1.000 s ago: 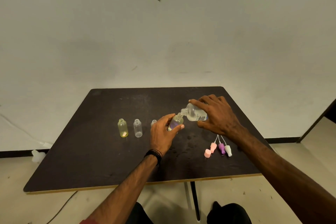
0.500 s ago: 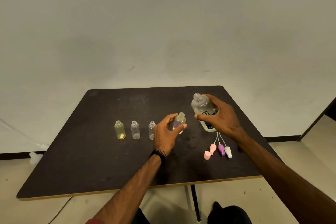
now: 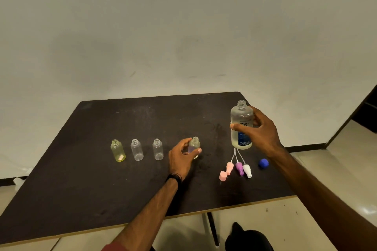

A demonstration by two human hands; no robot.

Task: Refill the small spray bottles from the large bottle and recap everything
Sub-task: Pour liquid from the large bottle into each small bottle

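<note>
My right hand (image 3: 259, 130) grips the large clear bottle (image 3: 241, 120), upright and uncapped, with pale liquid low inside and a blue label. My left hand (image 3: 180, 158) holds a small clear bottle (image 3: 194, 144) upright, at or just above the table. To its left stand three more open small bottles in a row: a yellow one (image 3: 118, 150) and two clear ones (image 3: 136, 150) (image 3: 158, 149). Spray heads in pink (image 3: 229, 167), purple (image 3: 239, 168) and white (image 3: 247, 170), a pink cap (image 3: 223, 176) and a blue cap (image 3: 263, 163) lie below the large bottle.
The dark table (image 3: 91, 189) has a light front edge and stands against a pale wall. A dark doorway shows at far right. Dark shoes and a table leg show on the floor below the front edge.
My right hand has tipped the large bottle back from pouring to upright and lifted it away to the right. My left hand has lowered the small bottle toward the table.
</note>
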